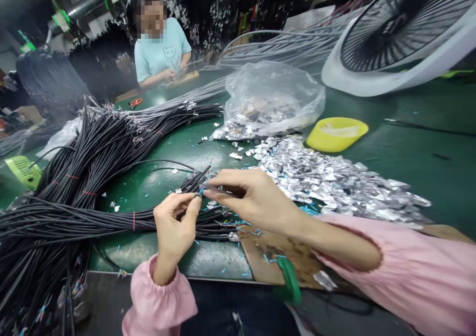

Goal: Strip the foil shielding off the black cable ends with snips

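My left hand (176, 222) pinches a black cable near its end, with thumb and forefinger together. A bit of blue wire (202, 190) shows at that end. My right hand (256, 197) comes in from the right, its fingertips closed on the wire ends right beside my left thumb. Whether a small tool is also between those fingers, I cannot tell. Below and behind my hands lie bundled black cables (111, 222) with stripped, coloured ends. A brown board (260, 256) lies under my right wrist, scattered with blue wire scraps.
Silvery foil scraps (334, 182) are heaped to the right, beside a yellow dish (336, 135) and a clear plastic bag (275, 98) holding more scraps. A fan (394, 33) stands at upper right. Across the green table, a person (163, 53) works near orange-handled scissors (136, 102). A green loop (290, 279) hangs at the front edge.
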### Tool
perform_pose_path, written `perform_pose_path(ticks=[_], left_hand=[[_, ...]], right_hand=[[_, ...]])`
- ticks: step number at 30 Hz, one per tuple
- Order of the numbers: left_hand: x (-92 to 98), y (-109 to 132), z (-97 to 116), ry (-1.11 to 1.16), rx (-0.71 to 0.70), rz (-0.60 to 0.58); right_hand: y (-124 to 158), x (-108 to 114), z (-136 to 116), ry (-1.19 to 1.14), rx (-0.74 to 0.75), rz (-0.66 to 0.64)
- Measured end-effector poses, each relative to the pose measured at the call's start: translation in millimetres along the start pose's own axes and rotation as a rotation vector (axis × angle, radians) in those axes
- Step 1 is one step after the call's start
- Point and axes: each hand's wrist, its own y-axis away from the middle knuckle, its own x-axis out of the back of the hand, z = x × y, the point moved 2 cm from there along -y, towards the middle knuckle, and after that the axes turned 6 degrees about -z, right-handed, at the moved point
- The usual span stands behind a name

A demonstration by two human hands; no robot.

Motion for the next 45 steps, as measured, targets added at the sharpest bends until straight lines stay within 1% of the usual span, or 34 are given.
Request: perform_pose_path(ticks=[3, 6, 8, 12, 14, 15, 16, 19, 20, 21, 22, 23, 25, 26, 27, 28, 30, 32, 35, 38, 40, 42, 43, 45], left_hand=[[-0.6, 0.6, 0.6, 0.002, 0.054, -0.045], [-3.1, 2.2, -0.1, -0.011, 0.102, -0.059], [-5.1, 3.9, -0.2, -0.044, 0.06, -0.006], [-9.8, 7.7, 0.8, -0.17, -0.093, 0.132], [-10.1, 7.4, 1.5, -0.193, -0.121, 0.163], [-9.2, 6.1, 1.8, -0.177, -0.11, 0.149], [-7.7, 4.2, 2.0, -0.141, -0.076, 0.111], [-1.8, -2.9, 2.7, 0.028, 0.118, -0.104], [0.4, -4.6, 3.4, 0.076, 0.167, -0.161], [2.8, -5.9, 4.6, 0.114, 0.18, -0.187], [5.2, -6.8, 6.1, 0.137, 0.149, -0.184], [7.2, -7.2, 7.7, 0.144, 0.082, -0.161], [9.5, -5.9, 10.0, 0.103, -0.113, -0.085], [9.6, -4.4, 10.5, 0.056, -0.212, -0.046], [9.2, -2.5, 10.5, 0.0, -0.298, -0.005], [8.5, -0.6, 10.1, -0.058, -0.365, 0.036], [6.6, 3.2, 8.9, -0.159, -0.46, 0.115], [4.7, 6.1, 8.1, -0.24, -0.509, 0.17], [2.6, 8.6, 9.3, -0.349, -0.544, 0.199], [2.5, 9.8, 15.3, -0.436, -0.61, 0.244], [3.3, 10.4, 21.0, -0.487, -0.653, 0.306], [3.8, 11.0, 26.1, -0.548, -0.663, 0.379], [3.9, 11.3, 28.1, -0.578, -0.657, 0.414], [3.5, 12.0, 30.8, -0.632, -0.643, 0.463]], right_hand=[[2.5, -1.6, -1.3, 0.092, 0.108, -0.002], [4.8, -2.2, -1.0, 0.181, 0.093, -0.025], [6.1, -3.4, -1.8, 0.224, 0.039, -0.048], [7.7, -5.4, -4.3, 0.273, -0.048, -0.057], [8.3, -5.9, -4.5, 0.301, -0.065, -0.066], [8.8, -6.0, -4.7, 0.319, -0.057, -0.072], [9.3, -6.2, -5.0, 0.343, -0.036, -0.075], [11.2, -6.5, -6.7, 0.407, 0.04, -0.074], [11.5, -6.4, -7.2, 0.386, 0.045, -0.076], [11.2, -6.2, -7.1, 0.324, 0.023, -0.089], [10.5, -6.1, -6.5, 0.222, -0.019, -0.123], [9.4, -6.3, -5.5, 0.093, -0.068, -0.172], [6.3, -7.0, -3.4, -0.163, -0.17, -0.304], [4.6, -6.9, -2.6, -0.251, -0.214, -0.354], [2.8, -6.3, -2.0, -0.303, -0.248, -0.376], [1.1, -5.1, -1.7, -0.323, -0.272, -0.367], [-1.1, -2.4, -2.4, -0.315, -0.297, -0.289], [-1.0, -1.9, -4.8, -0.296, -0.289, -0.229], [2.9, -5.4, -8.9, -0.271, -0.26, -0.197], [8.0, -8.7, -11.3, -0.166, -0.187, -0.169], [10.7, -8.1, -11.5, -0.099, -0.129, -0.112], [12.3, -5.7, -10.9, -0.058, -0.082, -0.036], [12.5, -4.6, -10.6, -0.045, -0.063, -0.019], [11.8, -3.9, -10.7, -0.049, -0.042, -0.046]])
